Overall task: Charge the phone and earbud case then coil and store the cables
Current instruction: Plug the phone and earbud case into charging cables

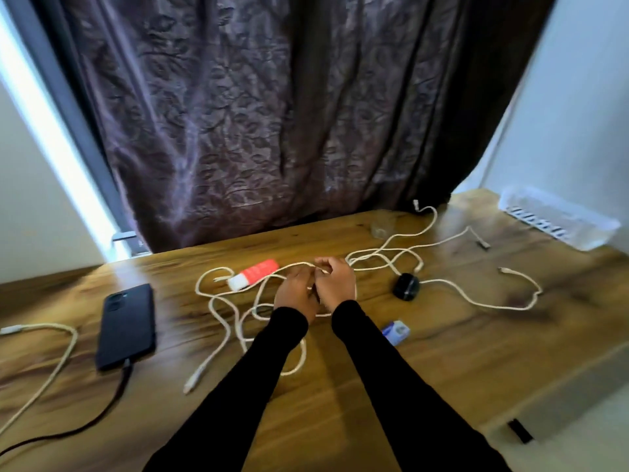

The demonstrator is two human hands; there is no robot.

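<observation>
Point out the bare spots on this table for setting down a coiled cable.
Free: the near edge of the table, between the sleeves, and the right front beyond the blue box. Crowded: around the hands, where white cables tangle.

**Item counts on the table**

We count one black phone [126, 325], one black earbud case [405, 286], one red-and-white box [253, 274], one blue-white adapter [396, 331], one clear cup [382, 226], one white tray [558, 219]. White cables [221, 315]: several, tangled near the fingers [323, 267], exact number unclear. One black cable [102, 413]. Two hands.
</observation>
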